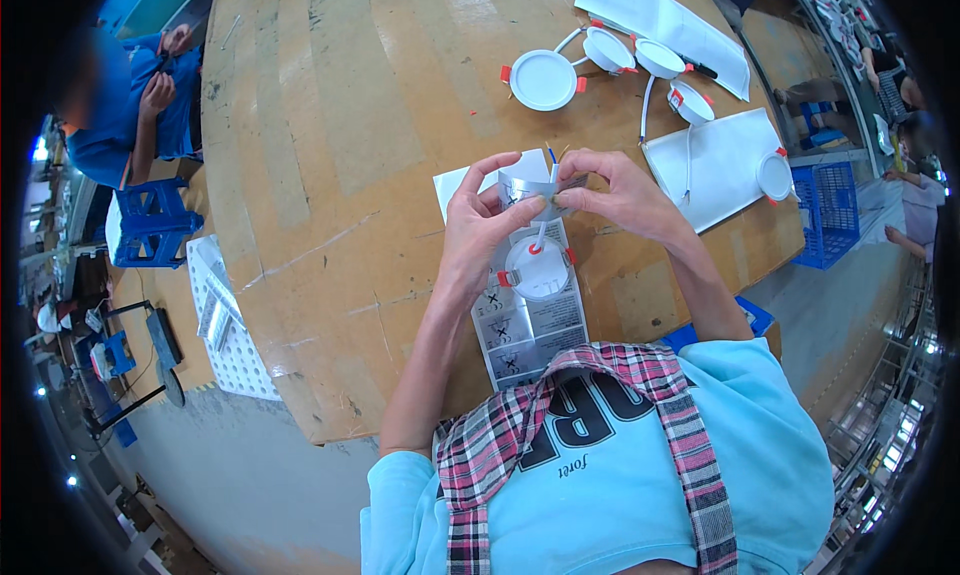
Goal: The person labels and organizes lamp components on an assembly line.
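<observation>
Between both hands is a silver label (527,188), curved near the white cable of a round white downlight (541,272). My left hand (480,223) pinches the label's left part between thumb and fingers. My right hand (622,193) closes thumb and forefinger at its right edge, beside the cable's bare-ended wires (552,156). The downlight has red-tipped spring clips and lies face down on a sheet of silver labels (530,343) near the table's front edge. Part of a white sheet (452,192) shows behind my left hand.
Several white downlights, among them a large one (543,80), lie with their cables at the far right. White sheets (712,160) and a black marker (700,70) are by them. A blue crate (828,215) stands right of the table (330,125); a person in blue (140,105) sits left.
</observation>
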Demonstrator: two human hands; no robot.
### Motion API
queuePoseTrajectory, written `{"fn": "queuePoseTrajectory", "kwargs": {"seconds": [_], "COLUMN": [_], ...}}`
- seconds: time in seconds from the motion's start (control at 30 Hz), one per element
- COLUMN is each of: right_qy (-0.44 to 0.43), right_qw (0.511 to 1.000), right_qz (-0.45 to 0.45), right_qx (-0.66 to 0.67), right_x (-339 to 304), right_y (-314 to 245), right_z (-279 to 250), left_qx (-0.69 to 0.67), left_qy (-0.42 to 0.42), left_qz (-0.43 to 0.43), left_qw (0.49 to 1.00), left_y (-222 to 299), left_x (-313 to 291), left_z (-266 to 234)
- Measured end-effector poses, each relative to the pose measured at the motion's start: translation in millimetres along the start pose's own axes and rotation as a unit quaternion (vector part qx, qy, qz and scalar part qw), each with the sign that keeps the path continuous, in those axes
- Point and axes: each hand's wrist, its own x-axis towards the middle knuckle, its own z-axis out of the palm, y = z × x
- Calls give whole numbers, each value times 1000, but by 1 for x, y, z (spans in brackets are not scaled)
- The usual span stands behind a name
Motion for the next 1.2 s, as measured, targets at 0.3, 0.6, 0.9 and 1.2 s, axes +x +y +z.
{"fn": "queuePoseTrajectory", "kwargs": {"seconds": [0.3,0.6,0.9,1.2], "right_qy": [-16,-43,-26,316], "right_qw": [1000,998,994,933], "right_qz": [-17,-35,-108,-141], "right_qx": [16,39,9,-96], "right_x": [-1,-5,-9,-31], "right_y": [0,8,10,-29], "right_z": [1,1,1,15], "left_qx": [-12,-165,266,134], "left_qy": [18,32,41,129], "left_qz": [-2,-2,114,127], "left_qw": [1000,986,956,974], "left_y": [1,-14,-34,-35], "left_x": [-3,-15,-45,-44], "left_z": [4,-7,5,16]}}
